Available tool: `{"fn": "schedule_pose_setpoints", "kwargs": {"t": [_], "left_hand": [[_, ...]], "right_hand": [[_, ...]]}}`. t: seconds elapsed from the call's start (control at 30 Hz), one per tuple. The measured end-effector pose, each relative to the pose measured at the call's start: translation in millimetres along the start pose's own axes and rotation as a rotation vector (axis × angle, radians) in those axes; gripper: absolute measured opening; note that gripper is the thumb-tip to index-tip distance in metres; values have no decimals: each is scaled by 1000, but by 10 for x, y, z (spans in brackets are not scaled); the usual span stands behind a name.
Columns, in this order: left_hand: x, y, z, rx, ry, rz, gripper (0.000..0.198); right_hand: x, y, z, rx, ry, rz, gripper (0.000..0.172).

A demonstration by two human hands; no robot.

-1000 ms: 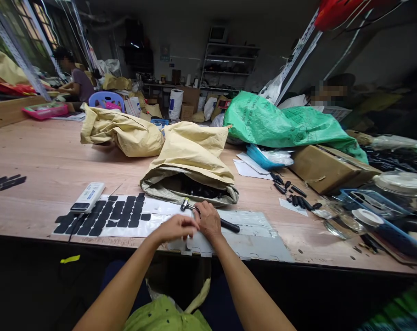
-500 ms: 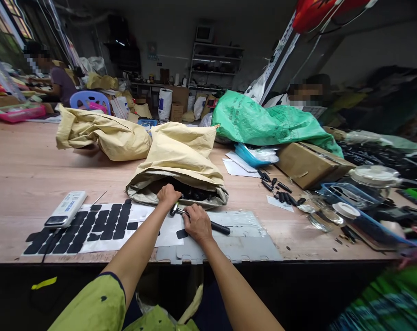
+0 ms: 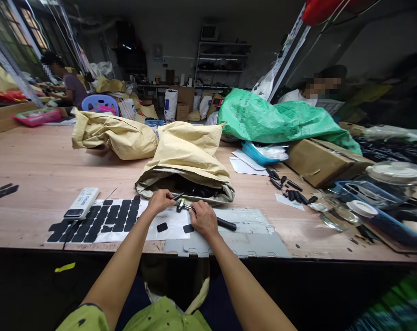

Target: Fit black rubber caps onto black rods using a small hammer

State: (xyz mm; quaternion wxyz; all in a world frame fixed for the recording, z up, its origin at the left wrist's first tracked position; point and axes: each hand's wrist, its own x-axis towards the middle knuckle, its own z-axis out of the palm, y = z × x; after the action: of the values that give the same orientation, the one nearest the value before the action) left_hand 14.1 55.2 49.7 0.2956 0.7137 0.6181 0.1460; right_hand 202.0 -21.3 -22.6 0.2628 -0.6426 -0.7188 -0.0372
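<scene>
My left hand [image 3: 161, 201] is closed on a small black piece [image 3: 177, 196] in front of the open mouth of a tan sack [image 3: 191, 142]. Dark items lie inside the sack. My right hand [image 3: 204, 218] rests around the middle of a tool with a metal head [image 3: 181, 205] and a black handle [image 3: 226, 224]; its fingers are curled on the metal part. Under the hands lie a white sheet [image 3: 174, 218] with black rounded patches and a grey board [image 3: 243, 239].
A white device [image 3: 82, 202] sits left. Behind are another tan sack [image 3: 126, 135], a green sack [image 3: 256, 119] and a cardboard box [image 3: 327, 161]. Black pieces [image 3: 293, 196] and lidded containers [image 3: 396, 174] lie right. Two people sit beyond the table.
My left hand has come out of the sack's mouth, moving left and toward me, with a black piece showing in its fingers. The view has shifted slightly left.
</scene>
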Motion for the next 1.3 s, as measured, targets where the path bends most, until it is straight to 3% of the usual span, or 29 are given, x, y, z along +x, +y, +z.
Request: {"fn": "schedule_pose_setpoints", "kwargs": {"t": [0.17, 0.3, 0.5, 0.63, 0.73, 0.9, 1.03, 1.2, 1.3], "left_hand": [[-478, -229, 205, 3, 35, 18, 16], [-690, -219, 304, 43, 84, 15, 42], [-734, -263, 229, 4, -22, 99, 57], [-641, -343, 193, 93, -49, 341, 68], [-554, -354, 189, 167, -75, 442, 63], [-514, -289, 195, 83, -101, 312, 57], [-563, -264, 234, 35, -153, 295, 53], [-577, -314, 290, 181, -6, 322, 18], [-570, -366, 322, 197, 44, 353, 18]], "right_hand": [[1, 0, -1, -11, -9, 7, 14], [-3, 1, 10, -17, -10, 13, 14], [-1, 12, 26, -20, -16, 8, 16], [1, 20, 34, -13, -18, 13, 16], [2, 20, 36, -15, -28, 21, 16], [4, 8, 14, -10, -26, 22, 15], [5, -4, -4, -8, -19, 28, 15], [7, -11, -9, -24, -23, 30, 15], [8, -11, -11, -35, -29, 29, 16]]}}
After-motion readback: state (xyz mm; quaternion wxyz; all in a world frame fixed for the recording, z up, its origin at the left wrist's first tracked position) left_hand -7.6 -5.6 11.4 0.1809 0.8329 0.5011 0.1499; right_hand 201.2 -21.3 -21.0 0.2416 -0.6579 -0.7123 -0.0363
